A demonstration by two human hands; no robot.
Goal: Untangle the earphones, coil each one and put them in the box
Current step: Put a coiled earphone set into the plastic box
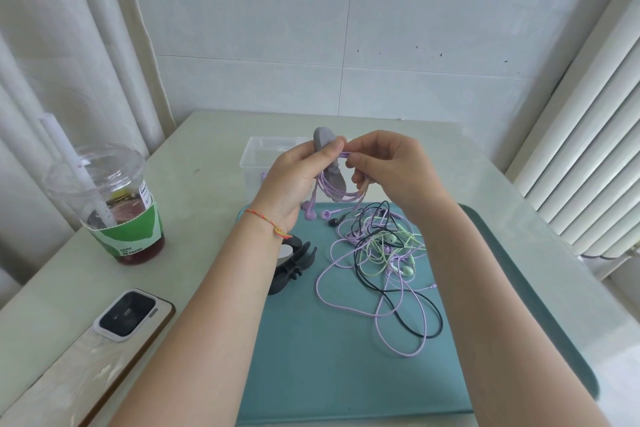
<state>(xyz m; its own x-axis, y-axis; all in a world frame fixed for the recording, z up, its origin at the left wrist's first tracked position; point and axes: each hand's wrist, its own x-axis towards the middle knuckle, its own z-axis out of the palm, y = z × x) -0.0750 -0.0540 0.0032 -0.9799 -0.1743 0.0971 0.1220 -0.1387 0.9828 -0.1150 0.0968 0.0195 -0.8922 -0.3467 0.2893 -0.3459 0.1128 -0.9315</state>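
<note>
We see the left hand gripping a grey winder held above the clear box, its long axis running up and away from us. The lilac earphone cord loops around it, buds dangling. The right hand pinches that cord. Lilac, green and black tangled earphones lie on the teal mat.

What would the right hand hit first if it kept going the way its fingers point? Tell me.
The right hand points left across the view, toward the left hand. It would probably first meet the grey winder and purple cable held there; depth is uncertain.
</note>
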